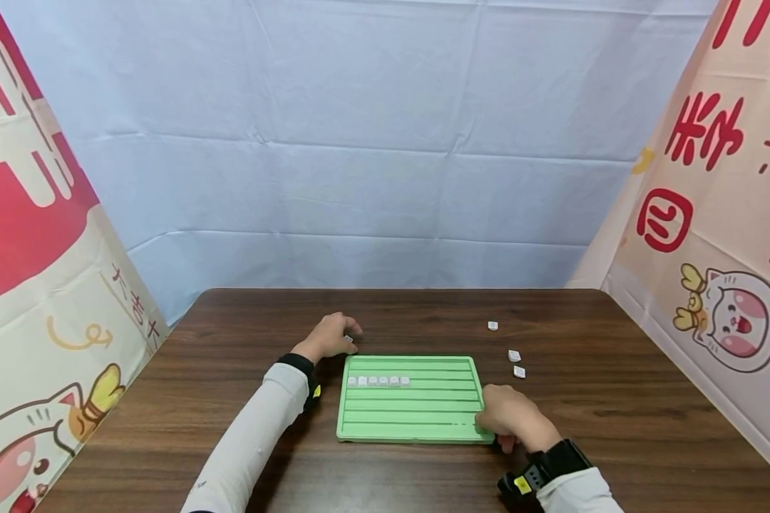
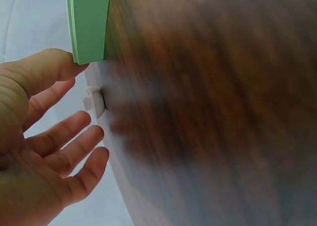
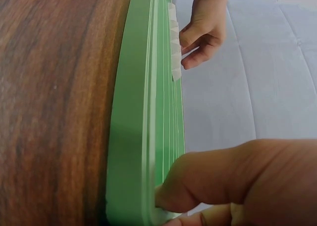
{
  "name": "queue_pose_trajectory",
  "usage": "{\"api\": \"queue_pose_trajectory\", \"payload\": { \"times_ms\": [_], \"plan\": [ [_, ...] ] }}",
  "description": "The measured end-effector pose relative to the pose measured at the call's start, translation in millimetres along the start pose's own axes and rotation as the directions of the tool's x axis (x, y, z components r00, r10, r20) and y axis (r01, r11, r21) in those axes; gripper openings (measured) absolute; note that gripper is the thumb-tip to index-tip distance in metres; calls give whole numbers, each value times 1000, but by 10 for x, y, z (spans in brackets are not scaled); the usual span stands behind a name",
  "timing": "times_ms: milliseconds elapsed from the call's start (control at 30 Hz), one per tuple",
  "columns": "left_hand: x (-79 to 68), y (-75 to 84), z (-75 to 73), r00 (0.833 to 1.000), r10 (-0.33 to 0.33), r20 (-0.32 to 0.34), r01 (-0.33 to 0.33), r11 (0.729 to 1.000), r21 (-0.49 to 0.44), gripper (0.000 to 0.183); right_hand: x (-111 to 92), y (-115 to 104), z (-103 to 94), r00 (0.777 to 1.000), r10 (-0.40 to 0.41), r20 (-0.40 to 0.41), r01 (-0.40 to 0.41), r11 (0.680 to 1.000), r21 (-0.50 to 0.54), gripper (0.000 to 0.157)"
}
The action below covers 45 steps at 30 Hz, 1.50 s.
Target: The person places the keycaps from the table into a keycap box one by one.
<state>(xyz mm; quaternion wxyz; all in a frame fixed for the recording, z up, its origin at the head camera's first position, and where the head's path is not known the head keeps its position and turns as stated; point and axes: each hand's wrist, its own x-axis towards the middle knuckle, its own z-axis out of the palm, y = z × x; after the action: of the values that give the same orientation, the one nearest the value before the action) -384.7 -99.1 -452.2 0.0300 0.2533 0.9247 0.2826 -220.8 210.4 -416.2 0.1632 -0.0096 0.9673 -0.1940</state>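
Note:
A green grooved board (image 1: 417, 406) lies on the table, with a row of several small white tiles (image 1: 378, 382) along one of its upper grooves. My left hand (image 1: 331, 336) reaches past the board's far left corner, fingers loosely spread around one loose white tile (image 2: 96, 101). A gap shows between those fingers and the tile in the left wrist view; the thumb is at the board's corner. At the near right corner, my right hand (image 1: 512, 415) grips the board, thumb on its top face and fingers curled at the side. Those fingertips are partly hidden.
Two loose white tiles, a farther one (image 1: 514, 355) and a nearer one (image 1: 519, 372), lie right of the board. Another tile (image 1: 493, 325) sits farther back. The brown wooden table (image 1: 231, 399) ends at a pale cloth backdrop (image 1: 359, 178); printed cloths hang at both sides.

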Motion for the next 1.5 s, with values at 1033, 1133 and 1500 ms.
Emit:
{"api": "queue_pose_trajectory", "payload": {
  "times_ms": [1033,1133,1500],
  "plan": [
    [5,29,6,999,-34,-7,34,999,3,10,-7,-6,-2,1000,4,9,-4,1000,-10,16],
    [0,36,1,999,-35,-7,35,999,0,9,-5,-7,-4,1000,5,7,-5,1000,-10,16],
    [-25,88,-87,999,-42,-16,41,999,-27,9,0,-3,-1,1000,-14,-2,14,1000,4,18]
  ]
}}
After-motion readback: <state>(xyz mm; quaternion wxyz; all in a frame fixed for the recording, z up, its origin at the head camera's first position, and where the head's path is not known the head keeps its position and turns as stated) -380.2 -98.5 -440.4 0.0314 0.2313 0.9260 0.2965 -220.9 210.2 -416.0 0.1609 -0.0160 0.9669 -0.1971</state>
